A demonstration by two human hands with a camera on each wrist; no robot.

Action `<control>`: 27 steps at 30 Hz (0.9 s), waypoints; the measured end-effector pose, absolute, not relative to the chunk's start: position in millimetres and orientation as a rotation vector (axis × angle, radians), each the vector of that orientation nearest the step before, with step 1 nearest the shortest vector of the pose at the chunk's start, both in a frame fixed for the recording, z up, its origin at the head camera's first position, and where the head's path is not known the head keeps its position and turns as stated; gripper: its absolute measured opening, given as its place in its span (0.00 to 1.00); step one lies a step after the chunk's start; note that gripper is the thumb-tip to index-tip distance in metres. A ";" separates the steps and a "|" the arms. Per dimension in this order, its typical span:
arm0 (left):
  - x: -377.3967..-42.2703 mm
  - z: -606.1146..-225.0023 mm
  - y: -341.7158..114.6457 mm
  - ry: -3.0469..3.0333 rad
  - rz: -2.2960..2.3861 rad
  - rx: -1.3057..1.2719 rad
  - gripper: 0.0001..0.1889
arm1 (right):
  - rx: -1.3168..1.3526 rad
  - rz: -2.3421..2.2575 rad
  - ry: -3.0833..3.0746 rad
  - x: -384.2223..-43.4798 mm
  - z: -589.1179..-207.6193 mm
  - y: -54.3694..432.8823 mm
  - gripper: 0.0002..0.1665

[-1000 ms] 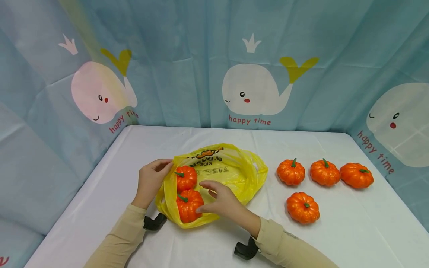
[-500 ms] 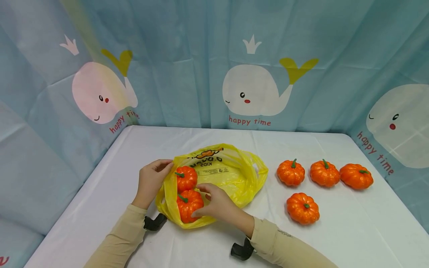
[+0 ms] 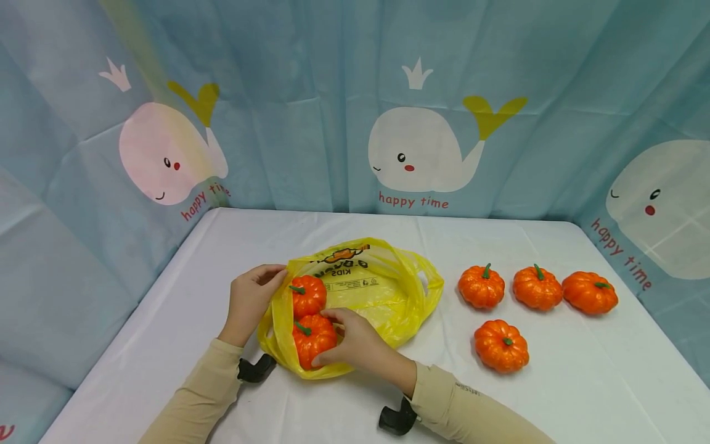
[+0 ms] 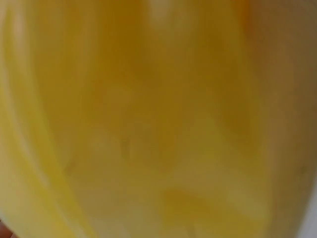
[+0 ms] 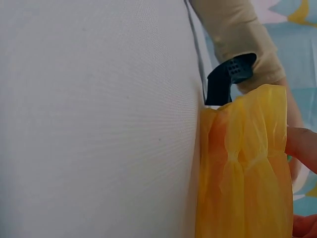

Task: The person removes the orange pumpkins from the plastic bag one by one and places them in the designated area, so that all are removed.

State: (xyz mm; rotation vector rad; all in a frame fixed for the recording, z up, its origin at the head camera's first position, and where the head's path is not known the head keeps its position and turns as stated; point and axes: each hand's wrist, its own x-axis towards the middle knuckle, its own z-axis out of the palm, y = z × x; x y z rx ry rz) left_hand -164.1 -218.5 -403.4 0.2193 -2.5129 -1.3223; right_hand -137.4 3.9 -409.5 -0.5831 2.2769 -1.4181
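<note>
A yellow plastic bag (image 3: 402,308) lies on its side, its mouth held wide. My left hand (image 3: 251,302) pinches the left part of the bag's rim. Inside sit two small orange toy pumpkins with green stems, the farther pumpkin (image 3: 308,297) behind the nearer pumpkin (image 3: 312,343). Reaching in from the right, my right hand (image 3: 355,342) has thumb and fingers curled round the right side of the nearer pumpkin. Yellow film (image 4: 148,124) fills the left wrist view, blurred. In the right wrist view, orange shows through the bag wall (image 5: 247,173) beside my thumb (image 5: 303,148).
Several more pumpkins stand to the right: a row with a left one (image 3: 481,287), a middle one (image 3: 537,287) and a right one (image 3: 590,292), plus a nearer one (image 3: 501,346). A white cloth (image 3: 183,277) covers the table. Blue whale-print curtains (image 3: 310,154) enclose it.
My right hand has moved left and slightly down, its fingers closing from beside the nearer pumpkin onto it. The left hand and the bag stay as they were.
</note>
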 end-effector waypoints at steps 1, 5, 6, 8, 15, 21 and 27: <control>-164.2 -403.3 -218.4 -2.512 -1.322 0.216 0.13 | -0.583 -1.419 2.277 -137.3 -409.7 3.7 0.47; -164.1 -403.1 -218.1 -2.505 -1.325 0.209 0.13 | -0.594 -1.415 2.280 -137.2 -409.9 3.2 0.48; -164.2 -403.1 -218.1 -2.504 -1.327 0.207 0.13 | -0.595 -1.411 2.283 -137.2 -410.0 3.1 0.48; -164.1 -403.2 -217.8 -2.501 -1.333 0.206 0.13 | -0.595 -1.406 2.288 -136.9 -410.0 3.4 0.47; -164.3 -403.5 -217.8 -2.501 -1.334 0.200 0.13 | -0.543 -1.459 2.271 -138.1 -408.5 8.1 0.44; -165.3 -405.2 -218.6 -2.498 -1.305 0.182 0.13 | -0.502 -1.514 2.258 -141.2 -406.6 17.9 0.44; -164.3 -403.8 -219.5 -2.511 -1.301 0.189 0.14 | -0.503 -1.563 2.283 -142.5 -397.2 30.7 0.44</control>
